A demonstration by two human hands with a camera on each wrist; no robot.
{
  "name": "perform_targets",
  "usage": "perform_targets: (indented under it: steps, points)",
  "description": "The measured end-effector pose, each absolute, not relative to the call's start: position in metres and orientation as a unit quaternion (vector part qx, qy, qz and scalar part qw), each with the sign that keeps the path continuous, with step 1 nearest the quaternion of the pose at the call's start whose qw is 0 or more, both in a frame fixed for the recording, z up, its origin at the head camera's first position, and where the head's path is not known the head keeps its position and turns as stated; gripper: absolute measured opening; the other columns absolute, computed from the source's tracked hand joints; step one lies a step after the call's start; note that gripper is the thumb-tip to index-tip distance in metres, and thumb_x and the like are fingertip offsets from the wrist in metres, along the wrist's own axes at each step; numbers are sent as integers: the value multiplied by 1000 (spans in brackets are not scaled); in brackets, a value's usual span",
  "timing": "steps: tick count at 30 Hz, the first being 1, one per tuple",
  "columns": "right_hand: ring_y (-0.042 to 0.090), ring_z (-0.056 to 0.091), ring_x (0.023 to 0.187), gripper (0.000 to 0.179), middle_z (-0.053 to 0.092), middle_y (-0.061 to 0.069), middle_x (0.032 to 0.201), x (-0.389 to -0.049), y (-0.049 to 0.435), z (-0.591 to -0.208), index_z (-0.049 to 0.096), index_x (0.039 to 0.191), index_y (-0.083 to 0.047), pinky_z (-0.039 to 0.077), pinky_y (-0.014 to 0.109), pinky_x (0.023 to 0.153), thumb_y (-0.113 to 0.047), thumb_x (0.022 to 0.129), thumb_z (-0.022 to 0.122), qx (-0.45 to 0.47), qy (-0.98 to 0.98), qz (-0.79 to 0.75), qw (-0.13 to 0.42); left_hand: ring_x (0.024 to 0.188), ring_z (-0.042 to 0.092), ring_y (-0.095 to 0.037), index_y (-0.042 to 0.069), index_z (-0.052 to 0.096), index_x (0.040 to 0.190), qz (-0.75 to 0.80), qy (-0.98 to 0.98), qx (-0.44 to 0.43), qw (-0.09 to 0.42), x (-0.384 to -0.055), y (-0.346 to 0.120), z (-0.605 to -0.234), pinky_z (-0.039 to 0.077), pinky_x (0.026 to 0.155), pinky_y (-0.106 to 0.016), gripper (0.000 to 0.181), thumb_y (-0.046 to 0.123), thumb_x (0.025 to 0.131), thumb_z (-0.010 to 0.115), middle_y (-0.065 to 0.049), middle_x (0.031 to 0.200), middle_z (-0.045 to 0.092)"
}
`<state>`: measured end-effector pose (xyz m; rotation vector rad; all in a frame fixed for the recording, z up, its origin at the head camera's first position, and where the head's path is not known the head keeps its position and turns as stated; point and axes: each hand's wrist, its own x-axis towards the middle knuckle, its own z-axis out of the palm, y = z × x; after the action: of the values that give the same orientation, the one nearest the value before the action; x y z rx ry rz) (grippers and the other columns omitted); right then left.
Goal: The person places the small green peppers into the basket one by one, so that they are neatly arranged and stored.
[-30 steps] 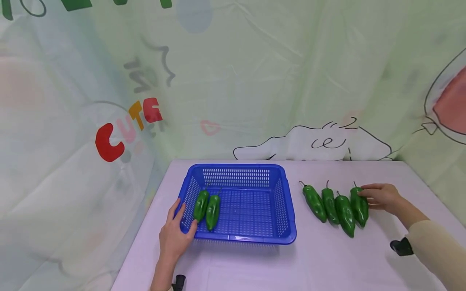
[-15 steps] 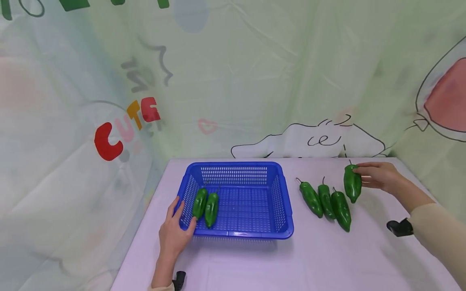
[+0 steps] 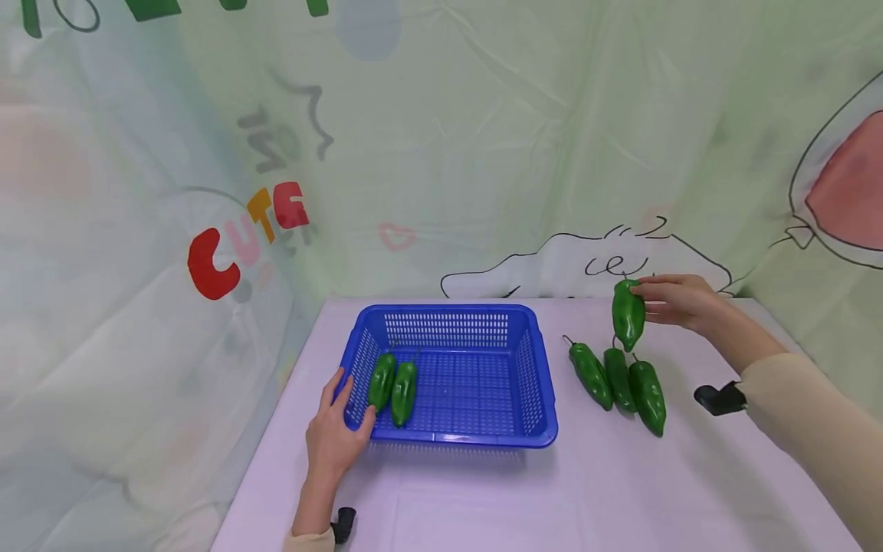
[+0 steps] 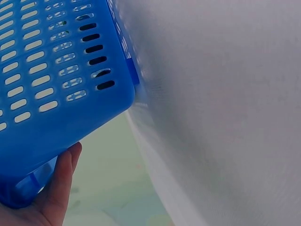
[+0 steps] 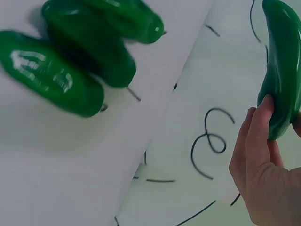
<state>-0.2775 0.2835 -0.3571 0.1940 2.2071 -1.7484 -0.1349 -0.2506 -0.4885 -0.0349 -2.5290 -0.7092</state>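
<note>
The fingers and thumb of the right hand [image 3: 679,299] pinch one held pepper [image 3: 628,314], glossy, smooth and deep green, tapering to a blunt tip that hangs downward; it is raised off the table, its thin stem above the fingertips. Below those fingers and toward the person lie three loose peppers [image 3: 618,381] with the same waxy shine, side by side, their stems pointing away from the person.

The left hand's [image 3: 336,441] fingers are spread and fairly straight against the rim at the near left corner of a blue basket [image 3: 469,442], seemingly plastic, rectangular, its walls pierced by rows of rounded slots. Just inside from the left thumb lie two more peppers [image 3: 403,392], also shiny and stemmed.

Under both hands is a matte, pale lilac table [image 3: 483,498]. Beyond the fingers hangs a creased, pastel backdrop [image 3: 448,153]; on it, past the left hand, bold coloured letters [image 3: 212,264] start C, U, T, the fourth less clear. Black looping lines are drawn behind the right hand.
</note>
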Motion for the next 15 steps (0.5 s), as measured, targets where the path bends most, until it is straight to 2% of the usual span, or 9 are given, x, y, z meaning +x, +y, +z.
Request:
perform_targets:
  steps: [6,11,15]
  points:
    - [7,67,82,67,60,-8,94,-287,242,-359,23,151,9,55,32,85,-20,101,56,47,773,-610,167,101,66,-40,-4,55,136,-264,-931,-12,251,-134,-252,-488,54,76,-52,67,33,82,70,-13,151,42]
    - [11,69,83,62,65,-4,90,-290,202,-358,28,148,11,56,32,83,-13,99,58,31,753,-629,190,88,68,-37,-4,55,136,-269,-930,-13,251,-135,-252,-488,55,72,-49,67,33,82,70,-12,151,42]
    - [16,68,88,59,62,16,113,-293,167,-359,31,147,11,54,36,88,-12,99,57,18,758,-621,200,75,67,-29,-4,56,136,-267,-930,-15,252,-135,-251,-489,54,67,-45,66,33,83,69,-11,151,43]
